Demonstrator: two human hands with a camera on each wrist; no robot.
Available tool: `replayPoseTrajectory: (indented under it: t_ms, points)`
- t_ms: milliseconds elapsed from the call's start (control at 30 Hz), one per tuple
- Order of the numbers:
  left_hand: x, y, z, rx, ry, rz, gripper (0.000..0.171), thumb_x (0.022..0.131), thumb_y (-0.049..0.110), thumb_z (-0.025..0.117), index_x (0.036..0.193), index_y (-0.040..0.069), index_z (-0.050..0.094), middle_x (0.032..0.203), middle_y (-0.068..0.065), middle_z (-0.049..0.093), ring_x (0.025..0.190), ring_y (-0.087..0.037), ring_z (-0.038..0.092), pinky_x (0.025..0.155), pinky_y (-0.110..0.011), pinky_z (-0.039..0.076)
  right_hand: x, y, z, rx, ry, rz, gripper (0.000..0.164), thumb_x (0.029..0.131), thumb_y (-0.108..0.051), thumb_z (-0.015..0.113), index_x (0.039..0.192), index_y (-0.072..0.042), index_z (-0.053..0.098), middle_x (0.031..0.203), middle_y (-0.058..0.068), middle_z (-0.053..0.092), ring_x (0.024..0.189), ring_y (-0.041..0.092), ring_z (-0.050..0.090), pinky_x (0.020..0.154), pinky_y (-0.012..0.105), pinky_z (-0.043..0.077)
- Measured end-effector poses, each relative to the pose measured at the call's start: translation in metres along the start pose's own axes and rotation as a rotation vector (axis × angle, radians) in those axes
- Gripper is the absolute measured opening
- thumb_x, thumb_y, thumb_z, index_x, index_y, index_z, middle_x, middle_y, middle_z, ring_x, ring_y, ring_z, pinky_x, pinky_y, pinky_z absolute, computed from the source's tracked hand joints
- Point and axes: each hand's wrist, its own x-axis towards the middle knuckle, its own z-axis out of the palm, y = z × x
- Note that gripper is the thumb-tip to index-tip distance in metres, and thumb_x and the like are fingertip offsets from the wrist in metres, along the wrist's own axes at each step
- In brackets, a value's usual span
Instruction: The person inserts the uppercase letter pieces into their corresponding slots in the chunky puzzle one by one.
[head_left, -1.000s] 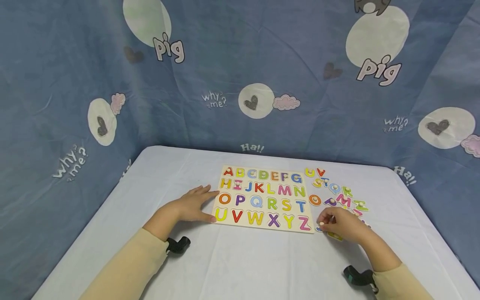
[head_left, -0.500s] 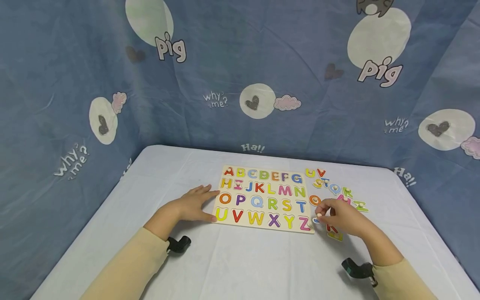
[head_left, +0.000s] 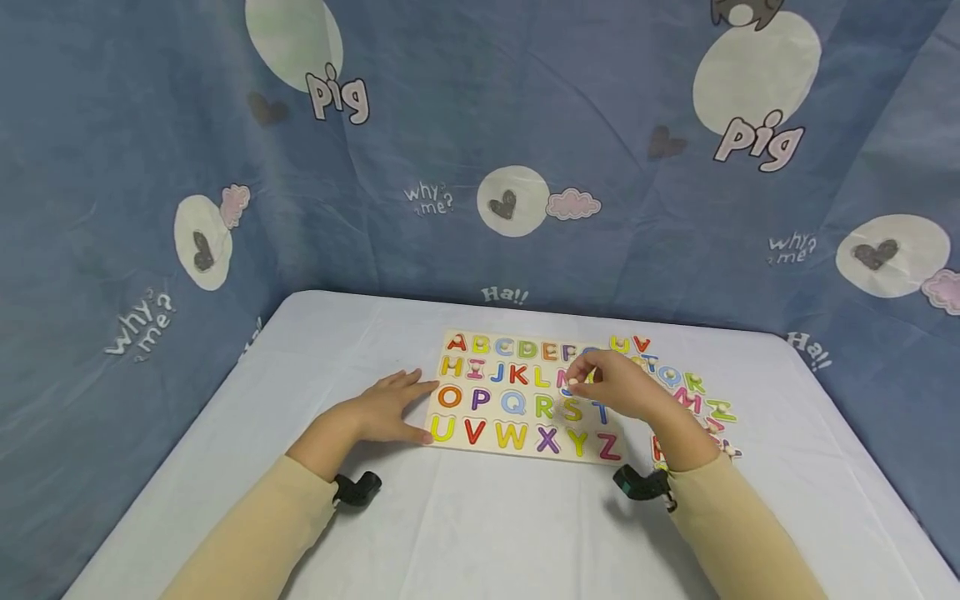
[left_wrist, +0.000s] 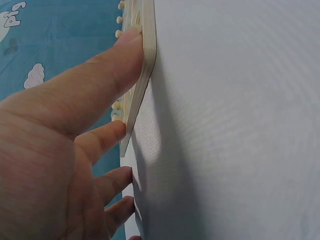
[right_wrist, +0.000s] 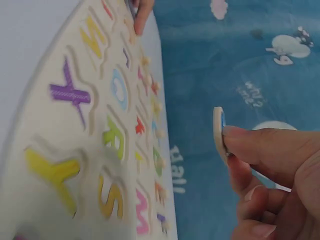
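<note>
- Blue printed cloth (head_left: 390, 258) hangs behind and to the left of the work area, bearing hearts, clouds and the word "pig".
- White-covered table (head_left: 487, 533) in front of me; the wooden alphabet board (head_left: 528, 423) lies flat on it, towards the far side.
- Knobbed pieces sit in the board's far row, A to F plainly, with G partly hidden by my hand. H and I (head_left: 476, 368) at the left of the second row also carry knobs.
- My left hand (head_left: 386, 411): fingers extended and spread, gripping nothing. Thumb rests on the board's near left corner; index fingertip touches its left edge.
- My right hand (head_left: 618, 387): thumb and fingertips pinch one blue-faced letter piece (right_wrist: 218, 131). Held item is raised clear of the board, over its right part; its letter cannot be read.
- Loose pieces lie to the right of the board: yellow U (head_left: 619, 344) and red V (head_left: 642, 343) furthest away, then blue Q (head_left: 669, 377), green R (head_left: 695, 383) and pink M (head_left: 687, 401) nearer. Others are partly hidden by my right wrist.
- Black wrist devices (head_left: 357, 489) are worn on both arms, at the cuffs of my beige sleeves (head_left: 251, 533).
</note>
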Motion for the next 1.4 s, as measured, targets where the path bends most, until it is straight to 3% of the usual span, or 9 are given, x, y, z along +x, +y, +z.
replayPoseTrajectory:
  t_ms: [233,433,700,867,1033,1400]
  points:
    - [-0.001,-0.001,-0.002,-0.009,0.004,-0.002,0.096,0.076,0.056,0.080,0.156,0.021,0.038,0.164,-0.017,0.022,0.151,-0.041,0.012,0.115,-0.068,0.019,0.041,-0.016,0.012,0.037,-0.020,-0.004,0.009,0.093,-0.016,0.073,0.098,-0.011,0.067,0.091,0.004,0.061,0.069,0.019,0.056,0.061,0.031,0.049]
    - [-0.001,-0.002,-0.002,-0.003,0.003,-0.003,0.095,0.077,0.055,0.080,0.156,0.021,0.038,0.164,-0.017,0.022,0.151,-0.042,0.013,0.114,-0.068,0.019,0.066,-0.024,0.028,0.060,-0.056,0.002,0.009,0.094,-0.016,0.073,0.099,-0.011,0.067,0.093,0.004,0.060,0.070,0.018,0.052,0.056,0.029,0.048]
    - [0.000,-0.006,-0.002,0.000,0.009,0.005,0.096,0.077,0.056,0.080,0.156,0.020,0.038,0.164,-0.018,0.022,0.150,-0.043,0.013,0.115,-0.067,0.019,0.092,-0.037,0.055,0.049,-0.081,0.016,0.008,0.094,-0.014,0.072,0.098,-0.009,0.068,0.087,0.003,0.062,0.072,0.018,0.057,0.065,0.028,0.047]
    - [0.000,-0.005,-0.002,-0.001,0.005,0.008,0.096,0.077,0.056,0.079,0.156,0.020,0.038,0.164,-0.018,0.022,0.150,-0.044,0.013,0.115,-0.068,0.018,0.101,-0.037,0.067,0.085,-0.100,0.054,0.007,0.094,-0.013,0.072,0.097,-0.009,0.067,0.084,0.005,0.061,0.067,0.016,0.052,0.060,0.027,0.045]
    - [-0.001,-0.001,-0.003,-0.001,-0.004,0.008,0.095,0.077,0.055,0.079,0.156,0.020,0.038,0.164,-0.018,0.021,0.151,-0.043,0.013,0.115,-0.067,0.018,0.104,-0.030,0.075,0.074,-0.106,0.073,0.006,0.095,-0.014,0.071,0.095,-0.010,0.067,0.085,0.003,0.062,0.074,0.015,0.054,0.067,0.027,0.047]
    - [0.001,-0.001,0.000,-0.001,0.000,0.005,0.095,0.077,0.055,0.080,0.156,0.021,0.039,0.164,-0.017,0.022,0.151,-0.042,0.013,0.115,-0.068,0.019,0.105,-0.026,0.079,0.047,-0.077,0.075,0.006,0.095,-0.015,0.070,0.094,-0.009,0.068,0.084,0.002,0.063,0.074,0.015,0.055,0.069,0.028,0.048]
